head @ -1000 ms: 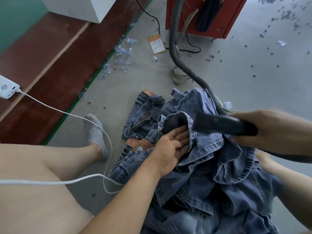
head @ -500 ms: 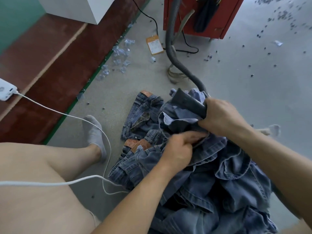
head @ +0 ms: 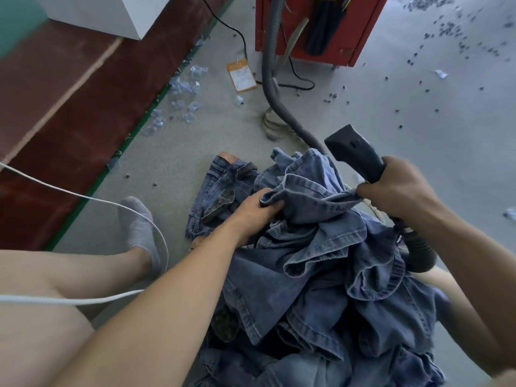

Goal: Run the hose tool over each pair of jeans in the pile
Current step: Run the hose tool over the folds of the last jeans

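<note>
A heap of blue jeans (head: 321, 275) lies on the grey floor between my legs. My left hand (head: 255, 212) grips a fold of the top pair's waistband at the heap's far side. My right hand (head: 399, 191) holds the dark grey hose tool (head: 353, 150) by its handle, nozzle raised above the heap's far right edge, and its fingers also pinch the same fold of denim. The ribbed grey hose (head: 272, 88) runs from the tool back to a red cabinet. A second stretch of hose (head: 418, 247) curls under my right wrist.
A red cabinet (head: 318, 29) stands at the back. A paper tag (head: 241, 75) and plastic scraps (head: 181, 88) litter the floor, with small dark bits at right. A white cable (head: 83, 196) crosses my left leg near my socked foot (head: 138, 222). A white box (head: 111, 12) sits back left.
My right hand lifted the tool off the jeans and swung it up and to the right. Both hands now stretch the waistband fold between them.
</note>
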Action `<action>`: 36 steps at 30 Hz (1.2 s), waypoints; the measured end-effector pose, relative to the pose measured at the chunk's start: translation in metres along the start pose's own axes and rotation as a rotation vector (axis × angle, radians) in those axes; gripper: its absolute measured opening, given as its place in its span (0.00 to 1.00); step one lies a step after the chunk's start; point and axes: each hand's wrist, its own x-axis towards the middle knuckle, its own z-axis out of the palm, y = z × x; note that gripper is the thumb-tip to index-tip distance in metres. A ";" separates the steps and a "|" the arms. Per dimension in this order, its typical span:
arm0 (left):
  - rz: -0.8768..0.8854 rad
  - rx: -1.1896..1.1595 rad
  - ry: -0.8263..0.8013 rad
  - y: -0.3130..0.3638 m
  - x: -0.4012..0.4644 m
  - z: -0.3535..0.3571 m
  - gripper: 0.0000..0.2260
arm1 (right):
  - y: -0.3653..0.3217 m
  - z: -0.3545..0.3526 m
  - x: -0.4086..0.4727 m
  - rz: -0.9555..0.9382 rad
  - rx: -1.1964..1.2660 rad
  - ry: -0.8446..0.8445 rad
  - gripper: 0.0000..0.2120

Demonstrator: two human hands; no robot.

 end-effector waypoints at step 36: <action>0.072 -0.693 -0.236 -0.011 -0.052 0.039 0.18 | -0.044 -0.033 -0.052 -0.581 -0.300 -0.523 0.12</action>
